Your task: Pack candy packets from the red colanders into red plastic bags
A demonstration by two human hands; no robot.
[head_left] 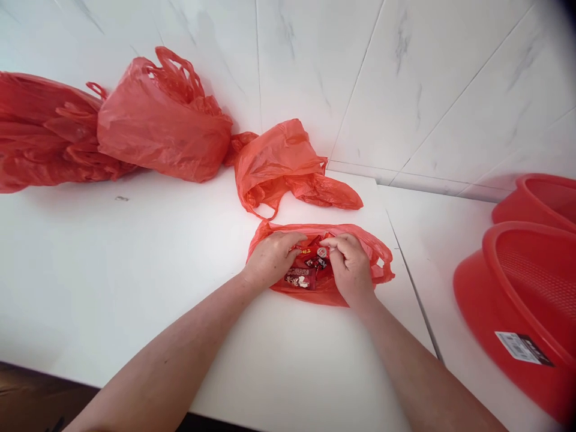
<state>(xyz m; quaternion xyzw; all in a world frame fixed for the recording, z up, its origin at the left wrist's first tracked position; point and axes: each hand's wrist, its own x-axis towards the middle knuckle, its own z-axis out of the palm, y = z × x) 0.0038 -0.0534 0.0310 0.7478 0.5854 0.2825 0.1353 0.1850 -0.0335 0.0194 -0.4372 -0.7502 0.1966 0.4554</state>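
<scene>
An open red plastic bag (310, 297) lies on the white table in front of me, its handle loops toward the right. Inside it are a dark red packet (300, 278) with white print and a small dark shiny wrapped piece (317, 263). Both hands reach into the bag's mouth. Between them stretches a bright red packet (308, 251) with yellow lettering. My left hand (272, 259) is closed on its left end, the thumb and fingers pinched. At its right end, my right hand (351, 267) pinches it, beside a round pale mark. Some fingertips are partly hidden.
Behind the bag lies a crumpled red plastic bag (283, 162). Fuller red bags (162, 126) stand against the marbled wall to the left. Red plastic baskets (490, 288) occupy the right side, past a seam (416, 288) between table surfaces. The table's front edge runs below my forearms.
</scene>
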